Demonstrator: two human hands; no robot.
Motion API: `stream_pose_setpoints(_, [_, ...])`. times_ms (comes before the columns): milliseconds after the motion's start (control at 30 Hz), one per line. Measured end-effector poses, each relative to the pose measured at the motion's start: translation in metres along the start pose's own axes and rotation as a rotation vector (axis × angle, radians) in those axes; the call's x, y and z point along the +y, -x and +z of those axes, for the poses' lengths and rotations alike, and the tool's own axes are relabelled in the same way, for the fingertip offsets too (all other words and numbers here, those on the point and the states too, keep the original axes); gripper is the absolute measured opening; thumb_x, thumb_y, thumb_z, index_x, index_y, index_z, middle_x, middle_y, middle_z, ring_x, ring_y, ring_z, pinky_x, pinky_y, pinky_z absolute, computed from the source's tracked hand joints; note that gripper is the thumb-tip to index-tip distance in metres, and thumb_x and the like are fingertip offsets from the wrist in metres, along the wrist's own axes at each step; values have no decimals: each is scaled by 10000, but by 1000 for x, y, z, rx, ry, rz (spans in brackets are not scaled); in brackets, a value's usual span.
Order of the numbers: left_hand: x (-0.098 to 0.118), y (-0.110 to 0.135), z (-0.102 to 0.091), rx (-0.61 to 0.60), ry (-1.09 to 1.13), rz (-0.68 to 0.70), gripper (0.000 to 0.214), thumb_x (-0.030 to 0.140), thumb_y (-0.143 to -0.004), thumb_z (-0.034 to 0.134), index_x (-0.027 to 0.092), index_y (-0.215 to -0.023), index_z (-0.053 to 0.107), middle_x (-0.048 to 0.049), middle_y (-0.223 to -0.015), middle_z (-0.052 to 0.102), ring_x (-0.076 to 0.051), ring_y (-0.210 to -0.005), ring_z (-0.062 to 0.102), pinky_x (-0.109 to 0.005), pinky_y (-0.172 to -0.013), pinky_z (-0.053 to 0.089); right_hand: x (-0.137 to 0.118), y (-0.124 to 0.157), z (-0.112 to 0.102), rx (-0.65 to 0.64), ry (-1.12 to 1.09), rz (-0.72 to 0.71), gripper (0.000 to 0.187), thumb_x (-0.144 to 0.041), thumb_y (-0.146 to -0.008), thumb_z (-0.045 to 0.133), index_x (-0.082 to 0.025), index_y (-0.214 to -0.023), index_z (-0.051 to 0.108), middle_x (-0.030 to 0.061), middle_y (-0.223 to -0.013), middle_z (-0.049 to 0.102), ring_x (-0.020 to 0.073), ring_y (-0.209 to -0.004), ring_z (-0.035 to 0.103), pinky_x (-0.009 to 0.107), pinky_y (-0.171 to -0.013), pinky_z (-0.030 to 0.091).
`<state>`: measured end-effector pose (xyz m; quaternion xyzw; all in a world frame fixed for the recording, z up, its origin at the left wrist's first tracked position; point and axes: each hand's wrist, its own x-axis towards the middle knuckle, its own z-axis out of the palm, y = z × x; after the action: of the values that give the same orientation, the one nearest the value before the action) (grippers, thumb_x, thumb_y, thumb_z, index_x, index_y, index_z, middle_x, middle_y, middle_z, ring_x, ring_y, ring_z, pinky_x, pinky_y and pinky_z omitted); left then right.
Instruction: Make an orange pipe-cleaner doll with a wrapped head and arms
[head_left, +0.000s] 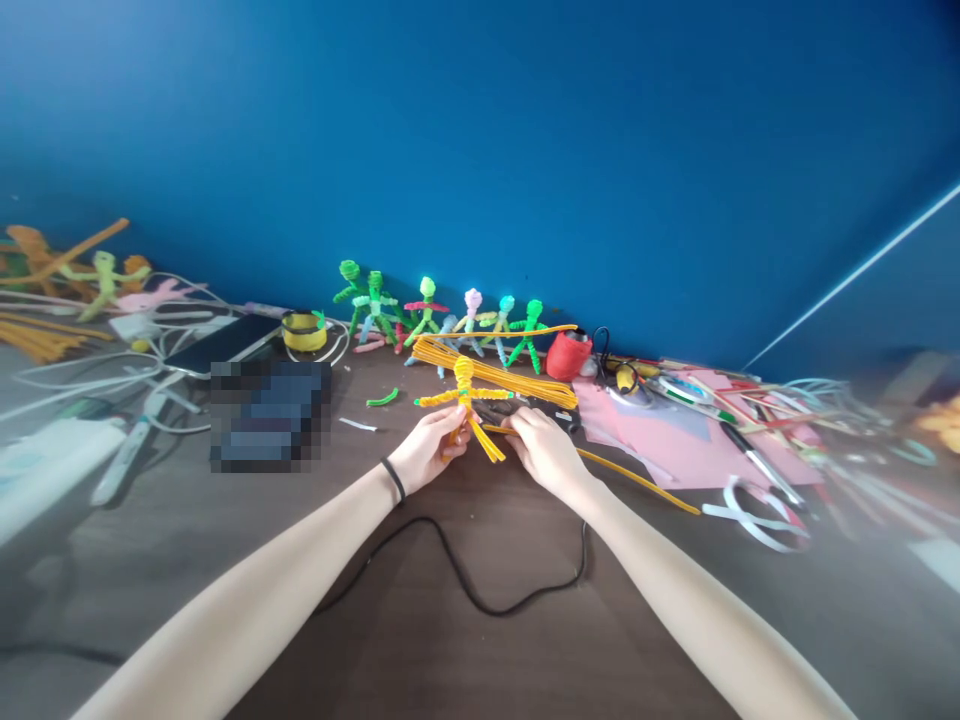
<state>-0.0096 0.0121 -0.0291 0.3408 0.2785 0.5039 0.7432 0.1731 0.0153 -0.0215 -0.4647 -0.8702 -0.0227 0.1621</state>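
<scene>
My left hand (430, 447) pinches a yellow pipe-cleaner figure (465, 399) at its body and holds it upright above the dark table (480, 640). The figure has a round head, spread arms and two loose legs. My right hand (541, 446) is closed beside the figure's legs, with its fingertips on a yellow pipe cleaner (630, 477) that lies along the table to the right. A black band circles my left wrist.
A row of small pipe-cleaner figures (442, 315) stands against the blue wall. A bundle of yellow pipe cleaners (502, 375), a red pouch (568, 355), pink paper (660, 435), scissors (757, 505), a yellow tape roll (304, 330) and cables lie around. A black cord (465, 580) crosses between my arms.
</scene>
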Motion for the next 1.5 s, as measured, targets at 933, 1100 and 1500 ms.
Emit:
stream_pose_setpoints(933, [-4,1,6,-22,-405,-35,190,257,-674,575,79,-714,628,2,-528,453,-40,-450,328,-194,-393,159,3,-10,-28,1,-514,12,207,-232,-794,493,-224,-866,687,19,-859,684,178,-839,598,300,-770,442])
stream_pose_setpoints(1100, [-5,1,7,-54,-431,-17,267,327,-666,619,66,-725,631,26,-511,397,-37,-458,297,-195,-395,131,3,-10,-26,37,-455,44,188,-232,-779,515,-222,-845,690,29,-895,663,196,-921,573,317,-827,417])
stream_pose_setpoints(1500, [-12,2,10,28,-610,19,305,380,-749,529,115,-598,547,-5,-503,518,-44,-398,420,-163,-361,237,6,-9,-20,48,-572,49,202,-293,-787,515,-209,-859,684,40,-865,669,168,-767,595,324,-768,450])
